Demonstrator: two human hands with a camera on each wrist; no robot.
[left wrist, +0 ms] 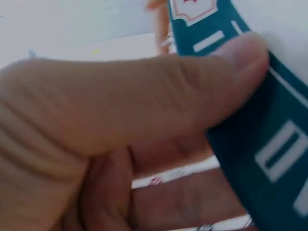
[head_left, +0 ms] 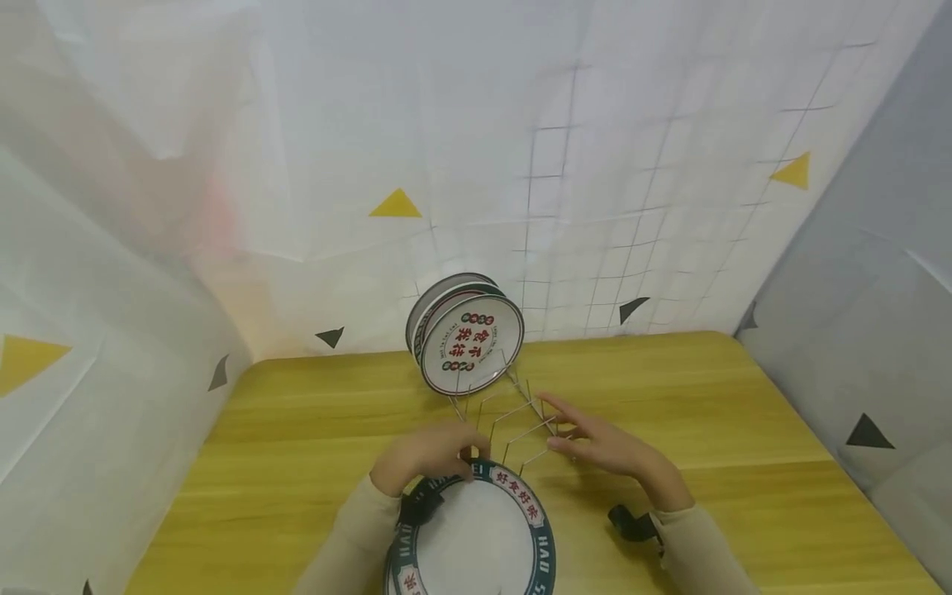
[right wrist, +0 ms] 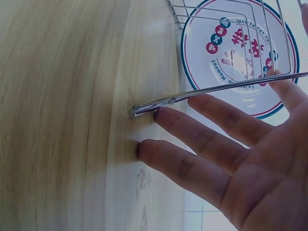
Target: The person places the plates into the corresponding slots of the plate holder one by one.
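My left hand [head_left: 435,450] pinches the far edge of a round plate [head_left: 546,537] with a green, lettered rim and a white centre. In the left wrist view its thumb [left wrist: 192,91] lies on top of the green rim, with fingers beneath. A wire dish rack [right wrist: 207,90] stands beyond that plate, holding several upright plates [head_left: 473,345] at its far end. My right hand [head_left: 606,442] is at the rack's right side, fingers spread and fairly straight. Its fingertips meet or nearly meet the lower rail in the right wrist view; firm contact is hard to tell.
The rack and plates are on a yellow wood-grain table [head_left: 312,438]. A white sheeted wall [head_left: 357,124] with yellow and black triangles rises behind the table's far edge. Another plate edge [head_left: 388,570] shows beneath the near plate's left side.
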